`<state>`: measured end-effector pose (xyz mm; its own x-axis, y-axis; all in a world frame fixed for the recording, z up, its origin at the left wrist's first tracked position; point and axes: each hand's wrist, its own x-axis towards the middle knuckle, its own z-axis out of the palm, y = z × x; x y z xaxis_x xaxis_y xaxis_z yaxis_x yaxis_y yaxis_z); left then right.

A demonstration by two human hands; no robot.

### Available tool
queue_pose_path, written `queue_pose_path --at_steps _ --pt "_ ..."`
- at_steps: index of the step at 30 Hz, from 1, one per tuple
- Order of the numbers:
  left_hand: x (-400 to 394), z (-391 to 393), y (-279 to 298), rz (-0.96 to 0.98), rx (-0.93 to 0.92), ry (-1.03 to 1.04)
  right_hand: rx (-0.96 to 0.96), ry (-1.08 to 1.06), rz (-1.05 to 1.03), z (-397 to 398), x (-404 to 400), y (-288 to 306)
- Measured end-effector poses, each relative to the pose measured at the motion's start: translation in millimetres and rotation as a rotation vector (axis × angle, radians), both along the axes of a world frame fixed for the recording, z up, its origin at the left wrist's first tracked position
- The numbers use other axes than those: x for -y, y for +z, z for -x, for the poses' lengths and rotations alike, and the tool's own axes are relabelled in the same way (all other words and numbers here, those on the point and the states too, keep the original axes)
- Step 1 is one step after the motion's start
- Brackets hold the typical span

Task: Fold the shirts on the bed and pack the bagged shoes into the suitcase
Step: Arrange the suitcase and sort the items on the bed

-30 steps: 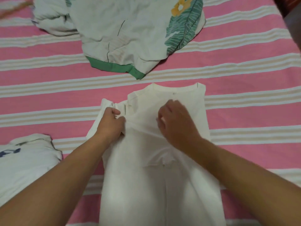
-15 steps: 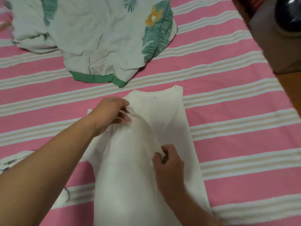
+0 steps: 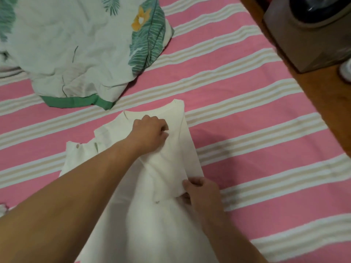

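A plain white shirt (image 3: 171, 156) lies lengthwise on the pink striped bed (image 3: 256, 130), collar end away from me. One sleeve is laid over its middle. My left hand (image 3: 150, 133) grips the shirt fabric near the collar with curled fingers. My right hand (image 3: 201, 192) pinches the folded sleeve's lower edge at the shirt's right side. A second shirt (image 3: 79, 46), pale with green leaf print and a green hem, lies crumpled at the far left of the bed. No shoes or suitcase can be seen.
The bed's right edge runs diagonally past a wooden floor (image 3: 326, 114). A grey box-like object (image 3: 303, 40) with a dark round thing on top stands there. A scrap of white cloth (image 3: 2, 207) shows at the left edge.
My left hand has carried the sleeve fabric rightward across the shirt toward the collar. My right hand slid down and right to the fold's edge. The view has shifted right.
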<state>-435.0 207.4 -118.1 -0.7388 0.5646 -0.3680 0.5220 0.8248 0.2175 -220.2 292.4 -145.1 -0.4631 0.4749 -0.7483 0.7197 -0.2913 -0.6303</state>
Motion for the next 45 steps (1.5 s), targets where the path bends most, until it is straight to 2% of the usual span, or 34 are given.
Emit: queue_pose_path --at_steps 2,5,7,11,14,17,22,24,27,29,31,33,34,36,38,39,41,45 --pt "-0.4 -1.7 3.3 -0.109 0.096 0.120 -0.024 0.004 -0.047 -0.4 -2.8 2.8" --pt "-0.8 -6.3 8.9 -0.392 0.200 0.325 -0.050 0.107 -0.296 -3.4 -7.7 9.0" --pt "-5.0 -8.2 8.9 -0.392 0.175 0.299 -0.059 0.111 -0.371 -2.4 -10.9 11.4" --pt "-12.4 -15.9 -7.3 -0.204 -0.096 0.112 -0.027 0.136 -0.418 -0.5 -13.4 0.9" --pt "-6.3 -25.5 -16.6 -0.214 -0.309 0.318 -0.012 0.163 -0.467 -0.7 -13.4 -5.1" --pt "7.4 -16.1 -19.7 -0.106 -0.144 0.586 0.007 0.189 -0.467 -1.0 -13.5 -6.2" --pt "21.4 21.6 -18.9 -0.172 0.179 0.708 0.031 0.184 -0.374 6.2 -18.4 -7.4" --pt "23.4 28.5 -16.4 -0.176 0.210 0.749 0.036 0.189 -0.377 7.9 -21.2 -10.8" --pt "28.2 27.1 -16.7 -0.138 0.135 0.795 0.036 0.192 -0.383 8.2 -22.4 -11.8" --pt "26.4 20.0 -17.6 -0.056 0.076 0.739 0.029 0.194 -0.387 8.4 -21.7 -11.0" --pt "20.2 15.0 -15.7 -0.059 -0.035 0.671 0.029 0.192 -0.373 9.2 -21.6 -9.4" --pt "10.0 16.0 -13.6 -0.218 -0.208 0.540 0.020 0.180 -0.352 8.7 -23.1 -7.8" --pt "3.4 17.3 -12.4 -0.313 -0.235 0.433 0.019 0.173 -0.340 8.1 -23.9 -6.7" --pt "-12.1 17.6 -9.6 -0.393 -0.061 0.235 0.017 0.164 -0.308 6.9 -25.1 -4.8" --pt "-28.7 14.3 -8.6 -0.239 0.126 0.094 0.023 0.164 -0.284 5.8 -26.1 -4.5" --pt "-34.5 13.7 -8.5 -0.140 0.149 0.058 0.025 0.168 -0.278 5.4 -26.6 -3.8" --pt "-40.6 15.9 -11.5 -0.092 0.157 0.072 0.013 0.161 -0.273 4.0 -27.4 -1.9" --pt "-45.1 13.8 -13.7 -0.251 0.167 0.160 -0.033 0.100 -0.305 -0.1 -30.2 5.5"
